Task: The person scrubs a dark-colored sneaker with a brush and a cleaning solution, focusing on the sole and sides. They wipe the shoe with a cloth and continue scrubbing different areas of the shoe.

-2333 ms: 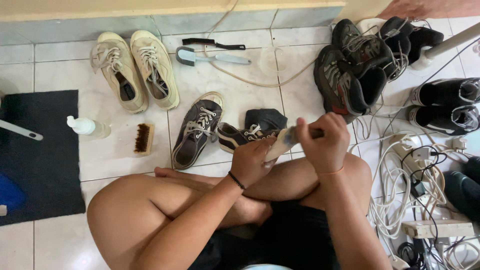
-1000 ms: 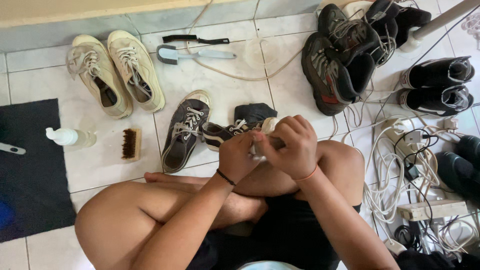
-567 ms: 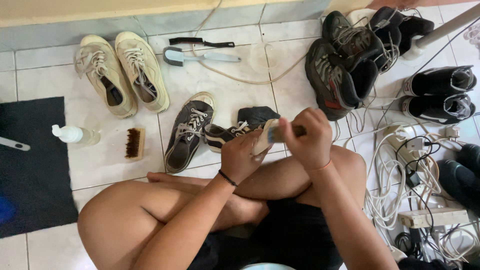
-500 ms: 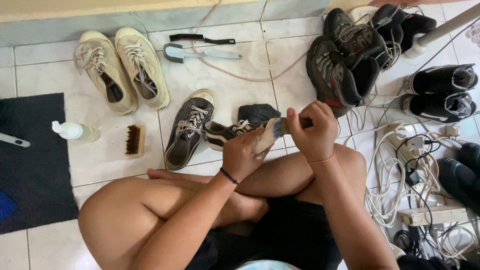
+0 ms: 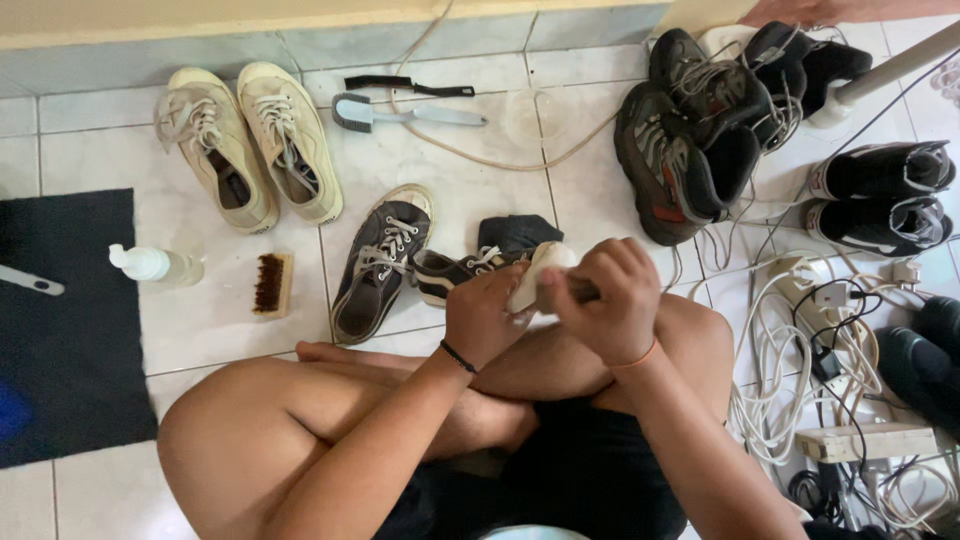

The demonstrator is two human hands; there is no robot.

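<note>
Right hand (image 5: 608, 300) had slid back toward left hand (image 5: 487, 312), both clenched round a pale cloth-wrapped tool (image 5: 535, 277) above the knees beside the dark sneaker (image 5: 462, 267) w/ risk: grip could slip, tool dropping onto floor.

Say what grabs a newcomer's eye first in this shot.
Dead centre, the left hand grips a dark canvas sneaker with white laces over the crossed knees while the right hand presses a pale cloth-like pad to its toe. Its matching dark sneaker lies on the white tiled floor just left, with a cream pair of lace-up sneakers at upper left. A tangle of white cables fills the right edge.
</note>
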